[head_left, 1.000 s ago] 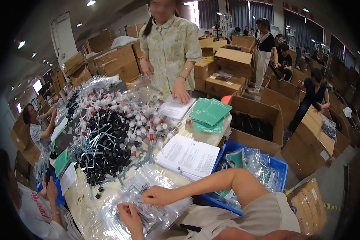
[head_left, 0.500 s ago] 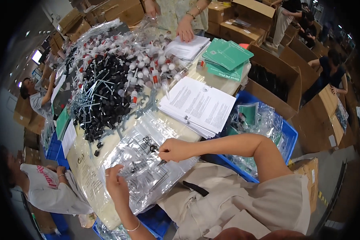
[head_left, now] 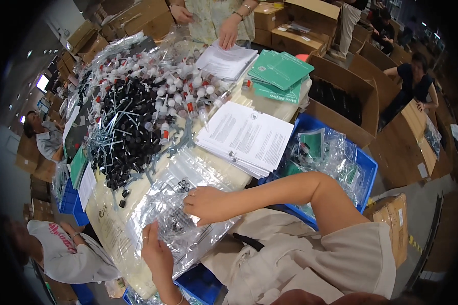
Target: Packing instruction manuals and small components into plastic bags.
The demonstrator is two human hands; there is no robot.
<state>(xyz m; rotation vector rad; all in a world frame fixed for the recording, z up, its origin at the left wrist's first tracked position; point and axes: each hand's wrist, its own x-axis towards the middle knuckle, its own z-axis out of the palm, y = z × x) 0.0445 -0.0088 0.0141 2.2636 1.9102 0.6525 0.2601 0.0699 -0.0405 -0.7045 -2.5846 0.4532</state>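
A loose pile of clear plastic bags [head_left: 188,170] with black printing lies on the near part of the table. My left hand [head_left: 156,251] is at the left edge of the top bag, its fingers closed on the film. My right hand [head_left: 207,204] lies over the same bag from the right, with fingers curled on the crinkled plastic and fingertips partly hidden. Just beyond are a heap of small black caps [head_left: 132,109], silvery metal rods [head_left: 112,127], flat metal wrenches [head_left: 180,142] and small clear bottles with white caps and red-orange labels [head_left: 191,107].
Right of the bags lies a stack of printed sheets [head_left: 244,134], with green booklets [head_left: 282,71] beyond. A blue bin [head_left: 369,175] holds filled clear bags. Cardboard boxes [head_left: 369,99] stand farther right. A co-worker's hand [head_left: 228,33] rests on papers across the table; another person [head_left: 68,254] is at left.
My right hand has moved left, from a pinch at the bag's edge to lying over the bag. My left hand has shifted slightly down and right, its fingers drawing together. The view has shifted a little.
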